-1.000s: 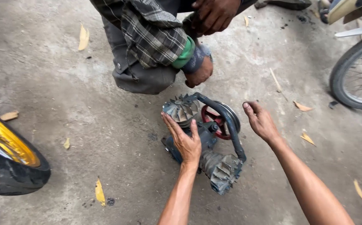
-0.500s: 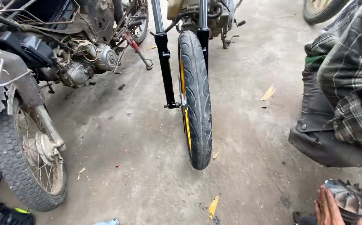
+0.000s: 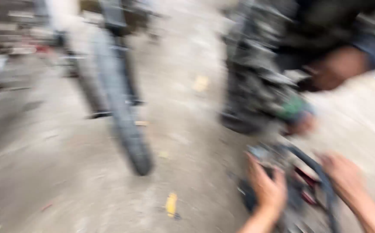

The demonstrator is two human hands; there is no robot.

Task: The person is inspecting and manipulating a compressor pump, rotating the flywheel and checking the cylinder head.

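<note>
The head view is heavily smeared by motion, so only coarse shapes read. Low at the right of the concrete floor (image 3: 66, 190) sits a dark machine part (image 3: 299, 181) with a curved black tube over it and a spot of red inside; finer detail is lost in the blur. The left hand (image 3: 268, 187) lies flat on the near left side of the part, fingers spread and pointing away from the wearer, pressed against it rather than closed around it. The right hand (image 3: 345, 174) is at the part's right side, just beside the black tube, fingers loosely open; whether it touches the tube or grips anything cannot be told. Just beyond the part, another person (image 3: 265, 73) crouches in a checked garment and dark trousers, one of their hands (image 3: 336, 69) hanging near the upper right and a second, at a green cuff, close above the part. To the left, a motorbike wheel (image 3: 118, 103) stands upright on the floor, well apart from the part. A yellow leaf (image 3: 171, 204) lies on the floor between wheel and left hand, and another (image 3: 201, 83) farther back.
</note>
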